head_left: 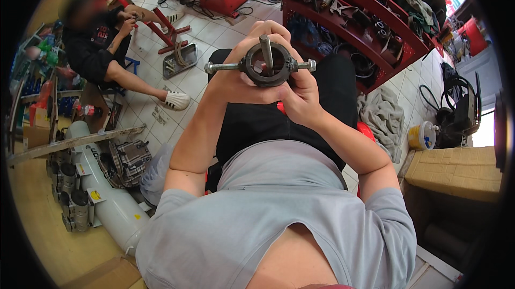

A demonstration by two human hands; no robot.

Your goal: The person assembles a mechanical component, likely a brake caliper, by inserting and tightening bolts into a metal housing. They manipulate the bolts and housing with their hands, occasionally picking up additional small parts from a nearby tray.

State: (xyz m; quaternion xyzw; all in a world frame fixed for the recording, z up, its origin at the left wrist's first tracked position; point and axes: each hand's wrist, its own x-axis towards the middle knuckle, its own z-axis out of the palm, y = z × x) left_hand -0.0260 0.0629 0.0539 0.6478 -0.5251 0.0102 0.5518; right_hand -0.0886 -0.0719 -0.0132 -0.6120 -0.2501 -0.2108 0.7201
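White tiled workshop floor (214, 34); both hands' fingers (300, 82) pinching dark metal ring (268, 66), bolts protruding sideways.

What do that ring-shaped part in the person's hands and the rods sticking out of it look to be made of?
The ring, held by the left hand and right hand, looks like dark, dull metal, perhaps cast. The rods look like bare steel: pale grey, with a slight shine.

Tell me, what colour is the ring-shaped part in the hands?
The ring is dark grey metal with silvery bolts through it, held by both hands; the head view shows it.
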